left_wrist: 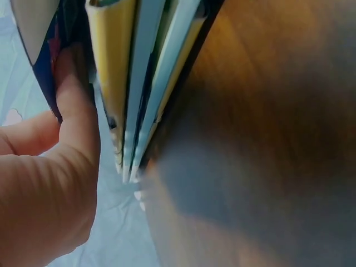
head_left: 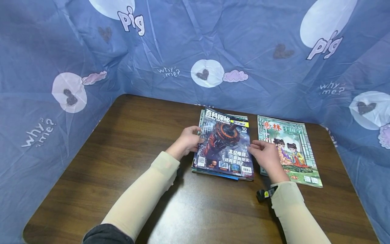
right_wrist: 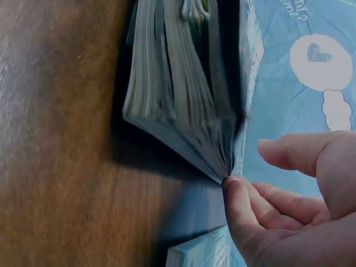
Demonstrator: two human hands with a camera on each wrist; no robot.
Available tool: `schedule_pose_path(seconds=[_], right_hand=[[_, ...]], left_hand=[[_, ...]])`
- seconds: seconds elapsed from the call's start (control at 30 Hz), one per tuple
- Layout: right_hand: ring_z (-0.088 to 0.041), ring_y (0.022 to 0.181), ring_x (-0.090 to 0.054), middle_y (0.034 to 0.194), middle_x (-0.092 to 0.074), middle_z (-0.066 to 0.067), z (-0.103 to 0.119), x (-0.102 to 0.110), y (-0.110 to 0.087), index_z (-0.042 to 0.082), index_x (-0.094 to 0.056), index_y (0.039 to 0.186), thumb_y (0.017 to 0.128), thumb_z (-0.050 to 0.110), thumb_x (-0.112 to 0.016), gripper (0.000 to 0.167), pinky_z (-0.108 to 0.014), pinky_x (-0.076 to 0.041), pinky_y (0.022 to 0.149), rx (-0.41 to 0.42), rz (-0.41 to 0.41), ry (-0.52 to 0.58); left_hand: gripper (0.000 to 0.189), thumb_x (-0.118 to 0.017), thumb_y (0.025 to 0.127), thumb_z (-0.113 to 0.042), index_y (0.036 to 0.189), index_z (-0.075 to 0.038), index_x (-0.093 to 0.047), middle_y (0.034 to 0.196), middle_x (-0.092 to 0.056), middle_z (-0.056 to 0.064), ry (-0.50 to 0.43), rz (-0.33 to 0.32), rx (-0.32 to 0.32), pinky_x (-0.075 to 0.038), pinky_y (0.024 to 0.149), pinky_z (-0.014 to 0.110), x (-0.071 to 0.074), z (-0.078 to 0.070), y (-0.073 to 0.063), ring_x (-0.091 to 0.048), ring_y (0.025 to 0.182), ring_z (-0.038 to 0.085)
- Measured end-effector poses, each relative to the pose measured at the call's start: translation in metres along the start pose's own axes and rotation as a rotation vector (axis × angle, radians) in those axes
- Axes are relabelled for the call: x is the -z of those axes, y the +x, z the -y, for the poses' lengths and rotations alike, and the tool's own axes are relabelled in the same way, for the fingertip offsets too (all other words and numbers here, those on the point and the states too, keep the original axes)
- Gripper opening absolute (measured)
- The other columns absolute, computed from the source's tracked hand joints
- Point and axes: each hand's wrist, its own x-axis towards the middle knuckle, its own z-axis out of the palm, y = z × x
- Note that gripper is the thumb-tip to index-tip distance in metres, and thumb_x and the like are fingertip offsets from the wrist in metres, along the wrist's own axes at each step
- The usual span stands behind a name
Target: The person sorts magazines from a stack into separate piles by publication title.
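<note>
A dark magazine [head_left: 223,152] with an orange ring-shaped machine on its cover lies on top of a stack of magazines [left_wrist: 114,61], left of the table's right end. My left hand [head_left: 188,139] pinches its left edge; in the left wrist view the thumb is on the cover side and a finger underneath, with the spines below. At the right edge of the stack is my right hand [head_left: 267,156]. In the right wrist view its fingertips touch the page corner [right_wrist: 219,167], while the thumb stands apart.
Right of the stack, a green magazine [head_left: 307,166] with two cartoon children lies partly under my right hand. The brown wooden table [head_left: 128,135] extends to the left and front. A blue patterned cloth [head_left: 170,44] hangs behind the table's back edge.
</note>
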Motion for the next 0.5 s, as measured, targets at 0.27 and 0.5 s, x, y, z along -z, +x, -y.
schedule_pose_path(seconds=[0.27,0.5], right_hand=[[-0.036,0.119,-0.061,0.132,-0.062,-0.024,-0.002,0.005,-0.001,-0.007,-0.052,0.143,0.097,0.023,-0.069,0.057,-0.047,-0.05,0.098,-0.007,0.004,0.047],[-0.038,0.126,-0.055,0.14,-0.055,-0.027,0.001,0.012,-0.004,-0.003,-0.046,0.149,0.098,0.027,-0.07,0.064,-0.048,-0.046,0.103,-0.005,0.042,0.13]], left_hand=[[0.057,-0.058,0.095,0.011,0.148,-0.008,-0.047,0.089,-0.064,0.013,-0.109,0.058,0.032,-0.058,0.058,0.033,0.001,0.003,-0.002,-0.065,0.066,0.021],[0.055,-0.058,0.096,0.01,0.147,-0.008,-0.047,0.085,-0.064,0.011,-0.168,0.087,-0.012,-0.056,0.057,0.032,0.002,0.003,-0.009,-0.064,0.065,0.019]])
